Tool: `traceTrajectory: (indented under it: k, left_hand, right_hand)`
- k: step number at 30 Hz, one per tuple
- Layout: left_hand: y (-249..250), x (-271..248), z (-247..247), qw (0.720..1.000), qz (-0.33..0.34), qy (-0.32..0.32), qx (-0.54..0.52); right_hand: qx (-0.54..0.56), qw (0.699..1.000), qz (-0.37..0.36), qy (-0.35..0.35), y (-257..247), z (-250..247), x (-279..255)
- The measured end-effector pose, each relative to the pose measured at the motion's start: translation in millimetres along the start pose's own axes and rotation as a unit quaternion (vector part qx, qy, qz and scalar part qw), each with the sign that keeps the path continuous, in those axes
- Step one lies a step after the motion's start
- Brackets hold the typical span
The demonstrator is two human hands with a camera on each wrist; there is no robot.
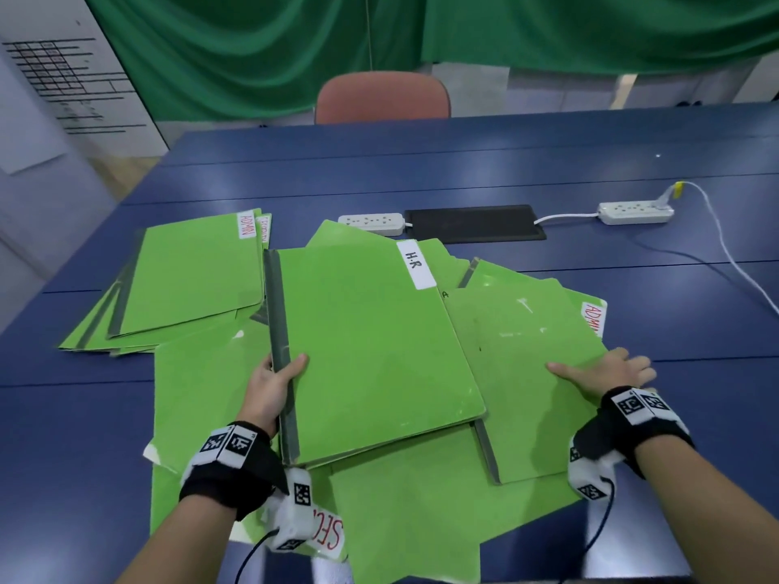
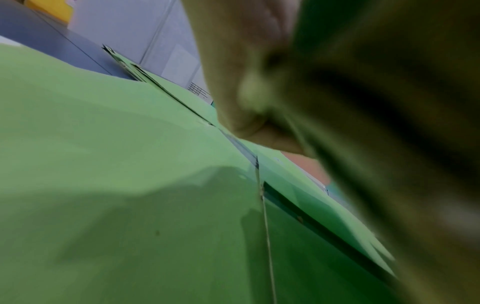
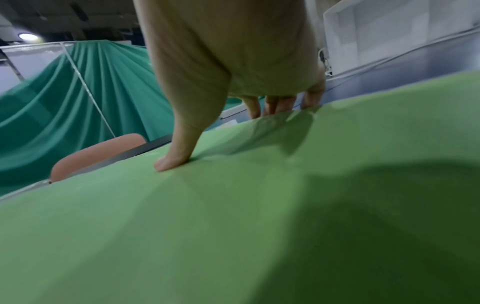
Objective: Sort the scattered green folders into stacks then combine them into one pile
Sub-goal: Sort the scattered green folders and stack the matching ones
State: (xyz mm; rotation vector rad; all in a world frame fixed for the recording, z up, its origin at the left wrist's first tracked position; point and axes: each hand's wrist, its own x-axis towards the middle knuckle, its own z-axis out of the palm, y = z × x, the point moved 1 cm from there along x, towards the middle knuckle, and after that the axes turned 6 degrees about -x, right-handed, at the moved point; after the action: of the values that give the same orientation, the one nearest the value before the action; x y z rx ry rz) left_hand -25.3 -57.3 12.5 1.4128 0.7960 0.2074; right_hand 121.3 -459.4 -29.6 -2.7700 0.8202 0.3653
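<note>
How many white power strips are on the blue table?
2. The left power strip lies left of the black mat, just beyond the green folders; the right power strip lies farther right on the table. Folders might hide more.

A dark blue table (image 1: 463, 170) with long seams fills the middle of the head view. Just above centre on it lies a flat black rectangular mat (image 1: 474, 223), with a white power strip (image 1: 371, 224) touching its left end. A second white power strip (image 1: 636, 212) sits at right, well apart; a white cable (image 1: 733, 263) runs from it to the right edge. At the table's far side stands a salmon padded chair (image 1: 381, 96) before a draped green curtain (image 1: 253, 48). A white sheet with a printed grid (image 1: 63, 78) hangs upper left.
</note>
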Motion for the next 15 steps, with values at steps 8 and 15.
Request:
traceTrajectory:
  k: [8,15]
  left_hand:
    - [22.1,2.2,-12.5,0.999,0.034,0.001,-0.023]
    - [52.2,2.2,-20.0,0.997,0.068,-0.009,-0.028]
  right_hand:
    - [0.165,0.984,-0.051,0.042,-17.5,-15.2,5.5]
    - [0.191,0.978,-0.07,0.036,-22.1,-19.7,-1.8]
